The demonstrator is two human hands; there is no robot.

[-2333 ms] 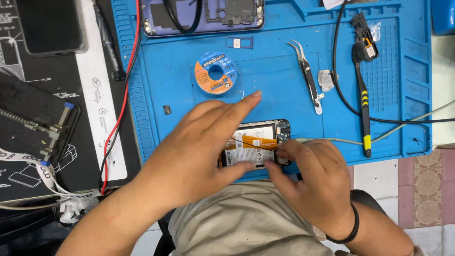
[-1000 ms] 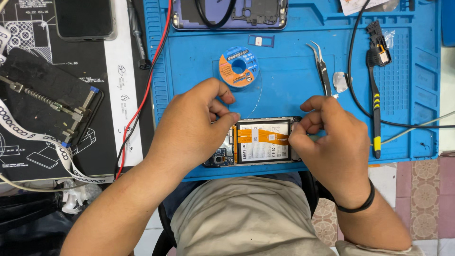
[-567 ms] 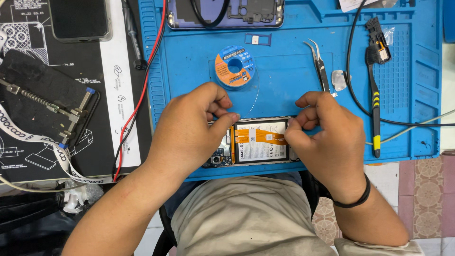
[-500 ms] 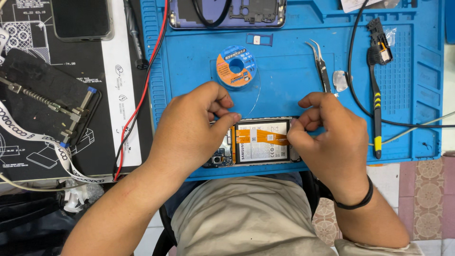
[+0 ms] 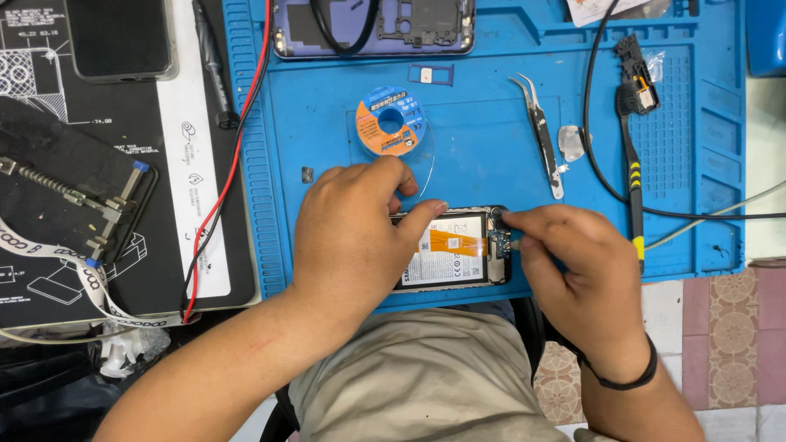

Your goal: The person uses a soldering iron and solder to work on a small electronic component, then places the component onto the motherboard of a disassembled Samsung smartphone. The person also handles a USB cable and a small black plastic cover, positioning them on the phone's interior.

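While the opened phone (image 5: 450, 250) lies at the near edge of the blue mat (image 5: 483, 123), just above the person's lap, both hands work on it. Left hand (image 5: 352, 237) lies over the phone's left half, thumb stretched across the top edge, pressing it down; fingers curled, not wrapped round anything visible. Right hand (image 5: 573, 262) sits at the phone's right end, fingertips pinched together at the small board there; whether they grip a tool or part cannot be told, too small.

Risk, as a judgement: the orange ribbon cable (image 5: 450, 242) on the battery is exposed, so a slip of the pinching fingers could crease or tear it. The phone sits close to the mat's edge and could slide off if the left hand lifts.

Farther out: solder spool (image 5: 390, 121), tweezers (image 5: 540, 135), a black-and-yellow tool (image 5: 630, 176), black cable (image 5: 594, 147), red wire (image 5: 237, 164), purple phone frame (image 5: 372, 24) at the far edge, a dark phone (image 5: 119, 37) far left.

Hidden: the phone's left half under the left hand; the frame's top is cut off.
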